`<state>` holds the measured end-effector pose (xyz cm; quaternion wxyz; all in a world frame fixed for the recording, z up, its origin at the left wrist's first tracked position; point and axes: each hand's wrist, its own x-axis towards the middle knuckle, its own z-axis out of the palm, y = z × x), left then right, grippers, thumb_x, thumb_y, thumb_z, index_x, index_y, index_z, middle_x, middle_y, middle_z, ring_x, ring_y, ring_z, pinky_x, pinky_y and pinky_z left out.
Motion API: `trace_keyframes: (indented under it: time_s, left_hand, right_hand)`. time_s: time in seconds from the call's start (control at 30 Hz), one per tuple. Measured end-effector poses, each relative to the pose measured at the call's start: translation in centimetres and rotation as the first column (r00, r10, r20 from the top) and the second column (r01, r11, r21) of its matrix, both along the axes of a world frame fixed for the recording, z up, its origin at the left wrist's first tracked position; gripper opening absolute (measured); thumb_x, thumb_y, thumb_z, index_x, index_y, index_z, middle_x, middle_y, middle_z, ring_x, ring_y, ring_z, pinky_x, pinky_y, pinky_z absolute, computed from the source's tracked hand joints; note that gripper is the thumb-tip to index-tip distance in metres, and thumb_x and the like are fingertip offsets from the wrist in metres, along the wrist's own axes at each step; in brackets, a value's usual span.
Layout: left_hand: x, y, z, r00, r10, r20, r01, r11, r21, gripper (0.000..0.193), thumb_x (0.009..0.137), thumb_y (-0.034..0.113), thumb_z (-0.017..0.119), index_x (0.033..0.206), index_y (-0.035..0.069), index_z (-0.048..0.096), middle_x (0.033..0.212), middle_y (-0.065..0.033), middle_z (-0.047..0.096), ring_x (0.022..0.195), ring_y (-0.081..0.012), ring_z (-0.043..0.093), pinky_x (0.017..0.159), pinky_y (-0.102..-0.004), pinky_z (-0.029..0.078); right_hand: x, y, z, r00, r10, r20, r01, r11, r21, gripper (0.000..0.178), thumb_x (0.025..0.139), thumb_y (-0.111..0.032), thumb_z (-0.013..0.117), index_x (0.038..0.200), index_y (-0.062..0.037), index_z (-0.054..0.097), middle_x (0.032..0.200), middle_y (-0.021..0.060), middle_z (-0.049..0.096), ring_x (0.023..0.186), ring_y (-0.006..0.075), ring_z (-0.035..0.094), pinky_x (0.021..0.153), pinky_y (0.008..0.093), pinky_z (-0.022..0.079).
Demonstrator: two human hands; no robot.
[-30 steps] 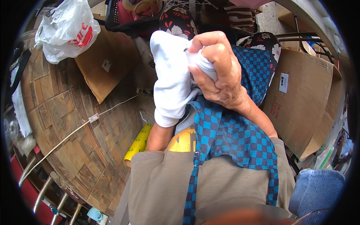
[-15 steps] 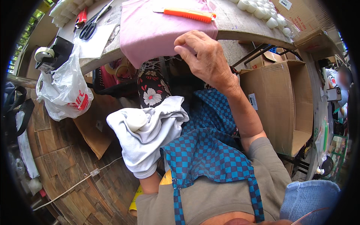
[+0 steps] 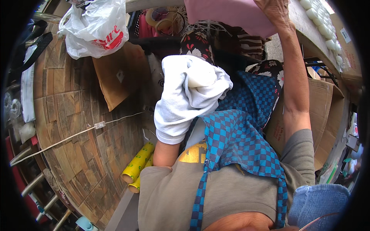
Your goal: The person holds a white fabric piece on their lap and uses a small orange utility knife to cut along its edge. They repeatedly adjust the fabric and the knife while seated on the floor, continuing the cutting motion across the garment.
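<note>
White cloth (image 3: 173,100) covers my left hand and wrist, hiding the fingers; only the bare forearm (image 3: 166,154) shows below it. Cradled in its folds is a smooth, round white candle (image 3: 202,79), which my left hand grips through the cloth above my lap. My right arm stretches forward to the table, where my right hand (image 3: 274,13) is over the right side of a pink cloth (image 3: 231,15). The upper edge of the view cuts off its fingers, so their state and anything in them are hidden.
Rows of white candles (image 3: 323,24) stand on the table at the far right. A white plastic bag (image 3: 92,32) hangs at the upper left. Cardboard boxes (image 3: 308,115) sit right of my legs; yellow rolls (image 3: 137,163) lie by my left elbow. A cable (image 3: 73,141) crosses the left side.
The view has swung left and down, taking the orange cutter and scissors out of sight. My right hand has reached farther forward over the pink cloth. The candle stays in the white cloth.
</note>
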<state>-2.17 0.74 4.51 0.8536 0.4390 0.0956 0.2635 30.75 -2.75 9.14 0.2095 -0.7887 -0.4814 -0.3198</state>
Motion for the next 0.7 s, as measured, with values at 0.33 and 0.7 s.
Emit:
trace_keyframes:
  time_s: [0.33,0.7]
  left_hand:
    - [1.2,-0.5,-0.8,0.952,-0.070,-0.297,0.000,0.974,-0.227,0.039,0.109,0.040,0.040,0.123,0.005,0.051,0.117,-0.0186,0.063,0.111,-0.0324,0.064,0.096,-0.0480,0.055]
    - [1.4,-1.7,-0.7,0.872,0.164,-0.461,0.062,0.898,0.435,0.046,0.107,0.050,0.042,0.123,0.008,0.056,0.116,-0.0114,0.064,0.106,-0.0260,0.063,0.094,-0.0420,0.053]
  right_hand:
    - [-13.6,-9.0,-0.4,0.570,0.461,-0.680,-0.442,0.870,0.219,0.027,0.099,0.003,0.050,0.123,-0.0009,0.061,0.090,0.0047,0.066,0.072,0.0094,0.061,0.066,0.0254,0.053]
    - [-17.1,-10.4,0.2,0.835,0.329,-0.442,-0.429,0.891,-0.147,0.051,0.076,-0.051,0.078,0.098,-0.0082,0.063,0.081,0.0068,0.053,0.073,0.0252,0.060,0.063,0.0374,0.049]
